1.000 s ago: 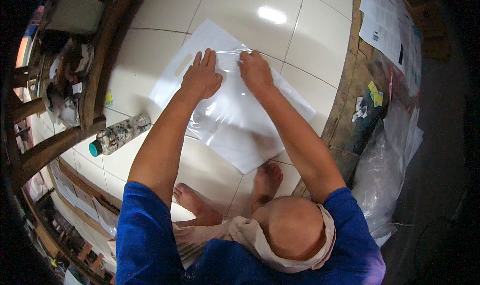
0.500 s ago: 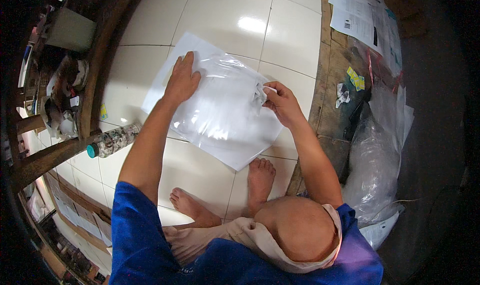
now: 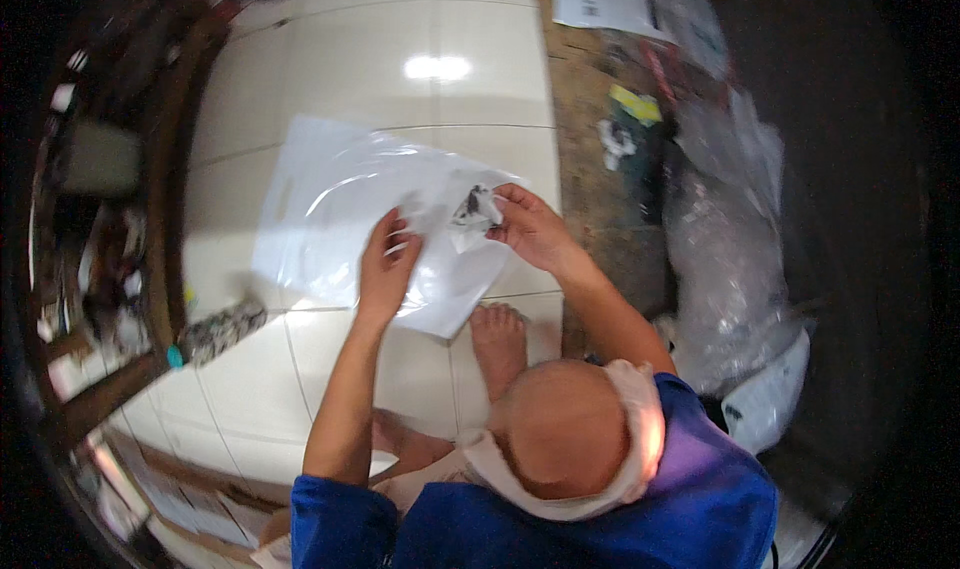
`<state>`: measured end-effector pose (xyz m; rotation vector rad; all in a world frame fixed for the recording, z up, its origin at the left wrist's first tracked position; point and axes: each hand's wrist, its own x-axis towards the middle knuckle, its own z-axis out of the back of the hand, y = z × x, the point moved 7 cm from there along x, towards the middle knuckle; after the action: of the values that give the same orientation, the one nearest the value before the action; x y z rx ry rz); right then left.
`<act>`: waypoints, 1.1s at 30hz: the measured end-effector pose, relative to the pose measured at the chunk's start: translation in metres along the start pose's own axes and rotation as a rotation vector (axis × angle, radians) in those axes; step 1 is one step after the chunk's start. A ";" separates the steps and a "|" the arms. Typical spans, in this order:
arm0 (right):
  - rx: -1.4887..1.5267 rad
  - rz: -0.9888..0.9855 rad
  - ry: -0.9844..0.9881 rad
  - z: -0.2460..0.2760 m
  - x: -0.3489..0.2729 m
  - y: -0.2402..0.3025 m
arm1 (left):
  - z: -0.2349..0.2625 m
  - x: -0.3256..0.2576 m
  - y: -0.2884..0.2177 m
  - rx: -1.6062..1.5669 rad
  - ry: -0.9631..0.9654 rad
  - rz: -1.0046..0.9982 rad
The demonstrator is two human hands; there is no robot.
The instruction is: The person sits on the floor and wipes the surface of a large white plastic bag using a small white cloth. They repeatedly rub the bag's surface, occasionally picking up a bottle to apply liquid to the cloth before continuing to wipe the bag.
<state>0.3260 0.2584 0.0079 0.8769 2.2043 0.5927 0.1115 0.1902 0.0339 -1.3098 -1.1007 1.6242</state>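
A crumpled white rag (image 3: pixel 474 214) with dark stains is raised over a shiny clear plastic sheet on white paper (image 3: pixel 340 194) lying on the floor. My right hand (image 3: pixel 532 227) is closed, pinching the rag's right side. At the rag's left, my left hand (image 3: pixel 388 269) has its fingers curled around a blurred pale part that seems to belong to the same rag. Between the two hands the stained middle shows. Motion blur softens the rag's left edge.
On the left, a clear jar with a teal lid (image 3: pixel 215 335) lies by a wooden shelf frame (image 3: pixel 165 219). To the right, a wooden board (image 3: pixel 590 209) carries another stained white scrap (image 3: pixel 616 145) and yellow packets (image 3: pixel 636 105). Bundled clear plastic (image 3: pixel 725 259) lies beyond it.
My left hand has left the sheet's upper left and come over to the rag. My right hand has lifted the rag, whose dark stains now show. The view has shifted.
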 end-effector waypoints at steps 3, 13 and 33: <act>-0.057 0.157 -0.220 0.034 -0.037 0.022 | 0.018 -0.005 0.011 0.142 0.013 -0.026; -0.693 0.408 -1.248 0.208 -0.225 0.105 | 0.054 -0.019 -0.013 0.682 0.369 -0.137; -2.185 -0.196 -1.199 0.141 -0.431 0.030 | 0.072 -0.048 0.007 0.804 0.486 -0.248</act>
<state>0.6739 -0.0123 0.1161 -0.2929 -0.1117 1.2826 0.0493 0.1318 0.0507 -0.8950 -0.2386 1.2511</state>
